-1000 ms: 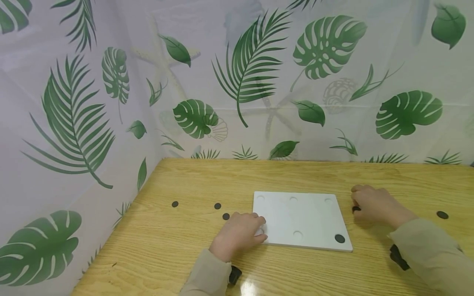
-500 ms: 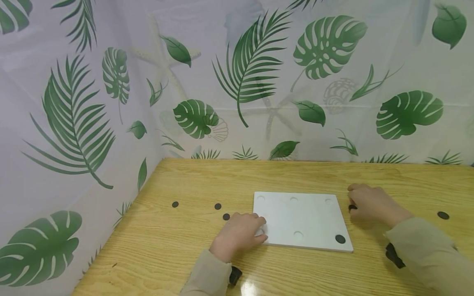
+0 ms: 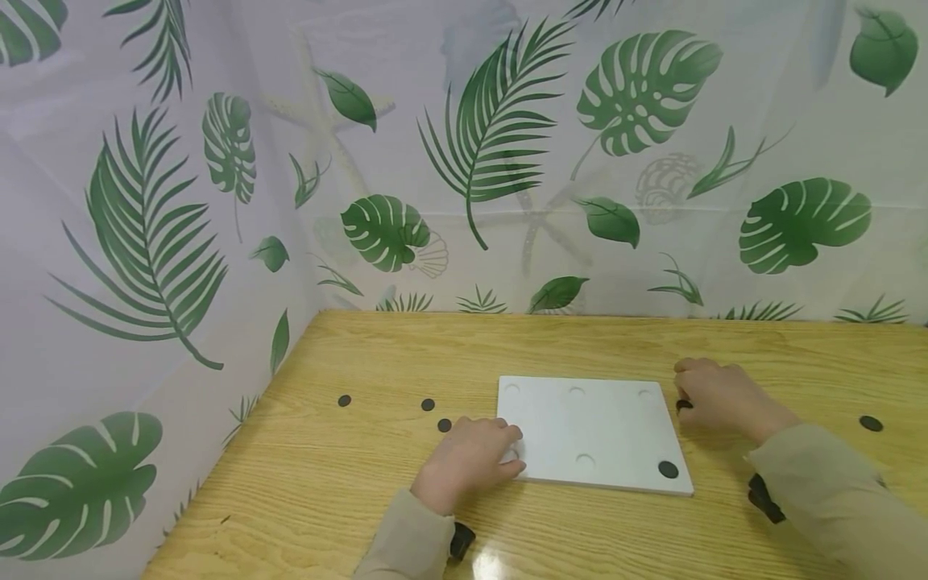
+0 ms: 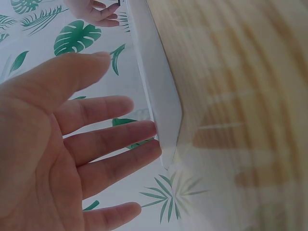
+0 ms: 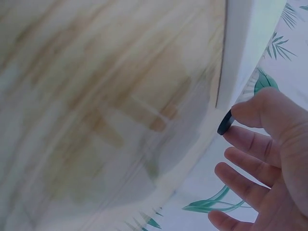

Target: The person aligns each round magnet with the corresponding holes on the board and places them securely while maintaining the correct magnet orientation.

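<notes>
A white board (image 3: 590, 431) with shallow round recesses lies on the table, one black disc (image 3: 668, 469) in its near right recess. My left hand (image 3: 467, 459) rests at the board's left edge. In the left wrist view its fingers (image 4: 113, 137) are spread and nearly straight, the tips right at the edge, and nothing is held. Just beyond the board's right edge, my right hand (image 3: 728, 403) pinches another black disc (image 5: 225, 122) between thumb and index finger. The remaining fingers of that hand are loosely extended. The left hand partly hides the near left recess.
Several loose black discs, among them a far left disc (image 3: 344, 400), lie on the wooden table (image 3: 326, 499) left of the board. One more disc (image 3: 871, 424) lies at the far right, beyond the right hand. A leaf-patterned sheet (image 3: 536, 161) hangs behind the table.
My right hand, with the disc pinched in it, has moved a little left toward the board's right edge. The left hand has stayed in place on the board.
</notes>
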Demonstrator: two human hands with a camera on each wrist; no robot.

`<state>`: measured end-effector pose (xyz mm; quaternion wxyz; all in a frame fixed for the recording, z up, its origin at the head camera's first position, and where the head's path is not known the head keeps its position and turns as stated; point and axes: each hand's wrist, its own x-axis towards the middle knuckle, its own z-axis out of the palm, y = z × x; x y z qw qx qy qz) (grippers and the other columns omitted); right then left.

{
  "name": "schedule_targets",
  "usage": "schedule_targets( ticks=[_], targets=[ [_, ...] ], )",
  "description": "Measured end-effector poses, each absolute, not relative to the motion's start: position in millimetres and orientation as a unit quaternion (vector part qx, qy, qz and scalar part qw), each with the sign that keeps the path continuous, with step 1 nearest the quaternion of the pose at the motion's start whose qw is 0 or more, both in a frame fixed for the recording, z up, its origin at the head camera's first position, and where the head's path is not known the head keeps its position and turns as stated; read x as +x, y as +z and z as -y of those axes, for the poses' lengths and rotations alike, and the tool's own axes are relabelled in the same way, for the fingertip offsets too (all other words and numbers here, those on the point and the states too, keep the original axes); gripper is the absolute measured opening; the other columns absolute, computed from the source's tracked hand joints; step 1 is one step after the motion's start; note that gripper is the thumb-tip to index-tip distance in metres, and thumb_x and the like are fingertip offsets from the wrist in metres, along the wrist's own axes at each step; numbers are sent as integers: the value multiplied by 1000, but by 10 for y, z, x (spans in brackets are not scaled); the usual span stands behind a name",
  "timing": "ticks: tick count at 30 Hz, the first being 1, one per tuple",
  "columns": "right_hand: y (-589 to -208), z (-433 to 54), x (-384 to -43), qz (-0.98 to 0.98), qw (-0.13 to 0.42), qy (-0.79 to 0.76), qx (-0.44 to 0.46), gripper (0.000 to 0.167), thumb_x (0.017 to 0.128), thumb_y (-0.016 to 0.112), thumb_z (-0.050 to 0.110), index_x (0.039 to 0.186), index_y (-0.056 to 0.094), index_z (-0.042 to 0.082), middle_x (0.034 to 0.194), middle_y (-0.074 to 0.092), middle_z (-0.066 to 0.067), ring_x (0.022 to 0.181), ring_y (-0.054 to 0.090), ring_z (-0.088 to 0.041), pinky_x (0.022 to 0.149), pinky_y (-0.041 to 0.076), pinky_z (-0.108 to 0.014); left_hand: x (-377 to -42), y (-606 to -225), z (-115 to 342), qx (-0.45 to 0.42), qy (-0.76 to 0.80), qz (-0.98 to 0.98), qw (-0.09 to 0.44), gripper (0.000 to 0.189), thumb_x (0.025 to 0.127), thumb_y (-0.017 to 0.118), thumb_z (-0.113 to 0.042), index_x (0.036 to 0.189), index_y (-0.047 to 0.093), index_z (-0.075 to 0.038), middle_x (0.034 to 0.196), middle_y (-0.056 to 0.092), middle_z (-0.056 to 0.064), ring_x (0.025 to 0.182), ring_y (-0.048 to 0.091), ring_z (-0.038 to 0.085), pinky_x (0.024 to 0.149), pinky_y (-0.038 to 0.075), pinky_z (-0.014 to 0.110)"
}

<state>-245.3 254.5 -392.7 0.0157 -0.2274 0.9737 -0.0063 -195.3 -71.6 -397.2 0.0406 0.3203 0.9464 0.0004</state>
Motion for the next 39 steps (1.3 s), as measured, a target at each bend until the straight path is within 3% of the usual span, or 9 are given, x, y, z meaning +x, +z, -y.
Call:
schedule_targets(
  ticks=[12,18,28,34,39],
  targets=[
    [-3966,-2501,-2487,-972,-8,-7,-235,25,66,63,9,54,41,14,103,54,-22,77,52,-27,49,31,-33,-1953,-3981,718,322,1,-946,38,29,86,54,-38,103,60,-15,81,56,-5,65,48,7,60,41,28],
    [-3969,-2472,-2510,-970,-20,-12,-243,23,69,61,8,55,44,16,103,54,-22,85,54,-34,51,33,-34,-1956,-3992,729,319,-8,-947,35,29,86,54,-39,103,60,-16,82,57,-6,68,50,7,63,43,30],
    [-3953,-2430,-2523,-969,-13,-15,-248,16,68,64,8,60,52,16,100,54,-20,80,53,-30,53,38,-38,-1949,-3971,739,327,2,-944,31,28,86,54,-36,102,60,-15,79,55,-5,63,46,7,59,41,28],
    [-3962,-2412,-2551,-971,-8,-14,-240,15,70,66,11,62,54,15,105,53,-23,90,52,-38,57,41,-43,-1952,-3979,735,325,8,-945,31,29,86,54,-36,105,61,-14,82,57,-5,65,47,7,62,42,29],
    [-3965,-2392,-2571,-972,-3,-5,-236,12,70,66,11,63,56,13,103,54,-22,83,52,-33,57,41,-44,-1947,-3976,733,325,10,-945,32,29,85,55,-35,104,61,-15,81,56,-5,65,47,7,62,42,30]
  ],
)
